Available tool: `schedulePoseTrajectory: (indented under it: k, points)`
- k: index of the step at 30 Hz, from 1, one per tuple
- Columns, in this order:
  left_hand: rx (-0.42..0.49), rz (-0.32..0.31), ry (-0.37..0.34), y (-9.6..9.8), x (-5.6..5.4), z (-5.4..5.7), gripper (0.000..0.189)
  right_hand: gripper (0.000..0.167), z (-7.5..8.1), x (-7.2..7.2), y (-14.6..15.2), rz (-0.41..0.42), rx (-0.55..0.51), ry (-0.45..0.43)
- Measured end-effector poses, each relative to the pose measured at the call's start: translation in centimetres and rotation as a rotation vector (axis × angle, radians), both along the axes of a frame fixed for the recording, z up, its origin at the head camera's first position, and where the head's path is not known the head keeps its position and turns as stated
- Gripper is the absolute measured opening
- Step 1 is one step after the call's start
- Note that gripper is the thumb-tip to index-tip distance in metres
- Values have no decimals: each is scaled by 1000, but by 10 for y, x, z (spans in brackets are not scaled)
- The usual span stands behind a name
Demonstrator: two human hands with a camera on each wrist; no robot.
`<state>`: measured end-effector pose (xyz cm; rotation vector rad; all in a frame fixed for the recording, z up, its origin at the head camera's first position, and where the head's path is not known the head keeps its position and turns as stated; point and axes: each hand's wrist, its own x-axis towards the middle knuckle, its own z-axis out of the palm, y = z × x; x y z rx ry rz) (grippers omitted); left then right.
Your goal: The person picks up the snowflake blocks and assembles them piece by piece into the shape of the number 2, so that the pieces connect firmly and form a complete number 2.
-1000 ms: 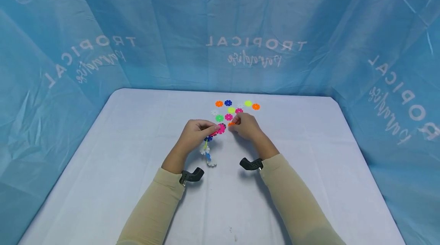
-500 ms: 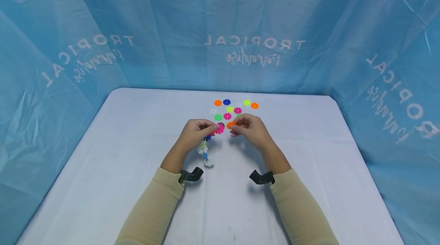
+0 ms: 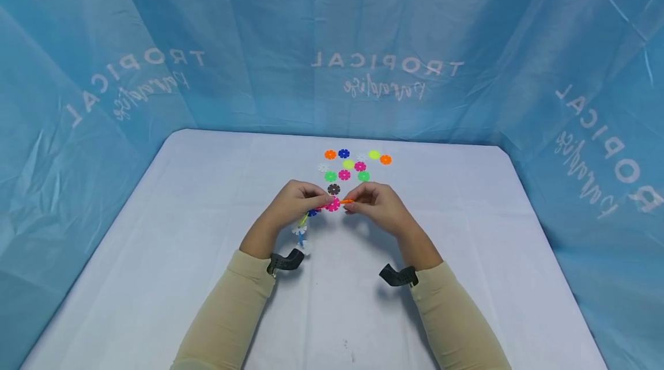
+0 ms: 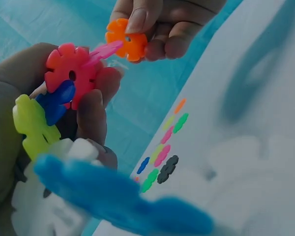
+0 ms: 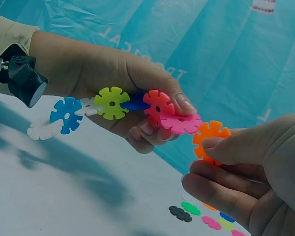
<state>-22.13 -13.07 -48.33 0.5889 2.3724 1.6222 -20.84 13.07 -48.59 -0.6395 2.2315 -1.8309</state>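
Observation:
My left hand (image 3: 298, 203) pinches a chain of notched plastic discs near its pink end. In the right wrist view the chain runs from a white disc (image 5: 42, 130) through a blue disc (image 5: 66, 115), another white one, a yellow-green disc (image 5: 112, 103), a dark blue disc and a red-pink disc (image 5: 158, 107) to a bright pink disc (image 5: 181, 124). Between thumb and fingers, my right hand (image 3: 381, 208) pinches an orange disc (image 5: 210, 140). Its edge meets the bright pink disc's edge, the two standing at an angle to each other.
Loose discs lie on the white table (image 3: 441, 214) beyond the hands: a black disc (image 3: 334, 189) nearest, green discs (image 3: 363, 176), pink discs (image 3: 344, 174), and several others in orange, blue, yellow and white. A blue printed curtain (image 3: 332, 41) surrounds the table.
My right hand has lifted the orange disc off the table, drawn it back and turned it edge-on against the pink disc. The chain's hanging end has swung slightly left.

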Motion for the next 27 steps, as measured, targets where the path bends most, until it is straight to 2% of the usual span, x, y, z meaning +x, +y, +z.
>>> schedulePoseTrajectory:
  k: [6,15,20,27]
  points:
    - [-4,-32,-24,0,1,3,17,13,1,2,1,19,-14,43]
    - [-6,-50,-25,-1,1,2,16,13,-1,5,0,18,-62,98]
    - [12,-75,12,-1,-1,0,15,15,-4,5,-1,20,-85,157]
    - [28,-88,82,-1,0,1,12,14,-5,4,-3,-16,-107,180]
